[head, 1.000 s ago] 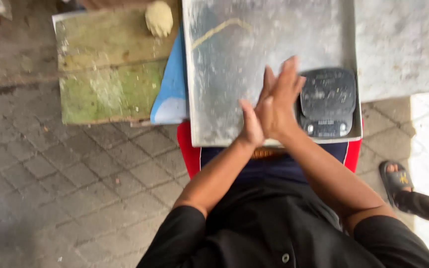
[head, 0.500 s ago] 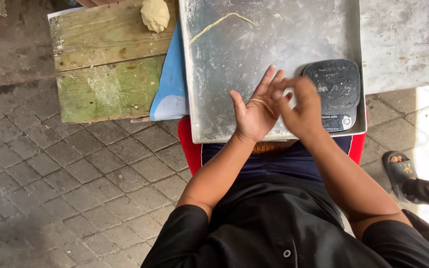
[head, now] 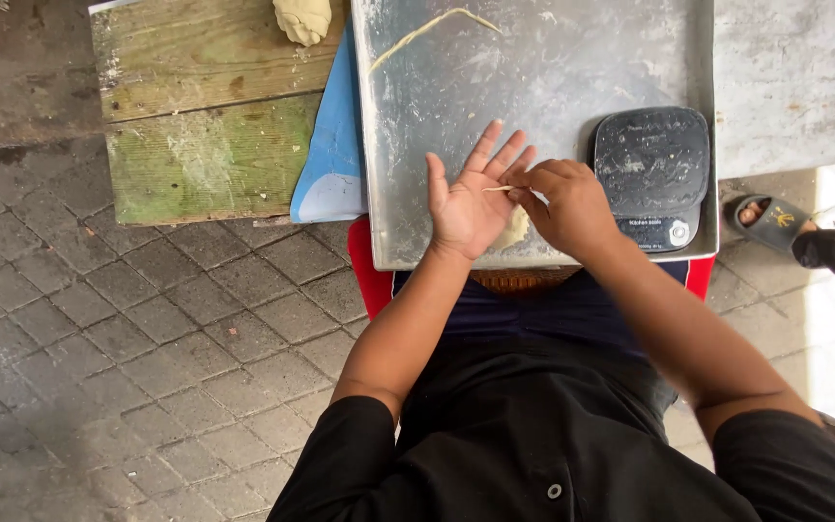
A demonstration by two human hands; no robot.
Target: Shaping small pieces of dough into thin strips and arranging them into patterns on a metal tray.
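One thin strand of pale dough [head: 501, 188] lies across the open palm of the left hand [head: 471, 198], its end pinched by the fingertips of the right hand [head: 562, 208]. Both hands meet over the near edge of a floured metal tray [head: 553, 68]. One small lump of dough [head: 512, 232] shows beneath them. A second long strand [head: 427, 29] lies at the tray's far side. One black kitchen scale [head: 651, 174] sits just right of the hands. On the wooden worktop [head: 195, 106] rests one dough ball [head: 303, 17].
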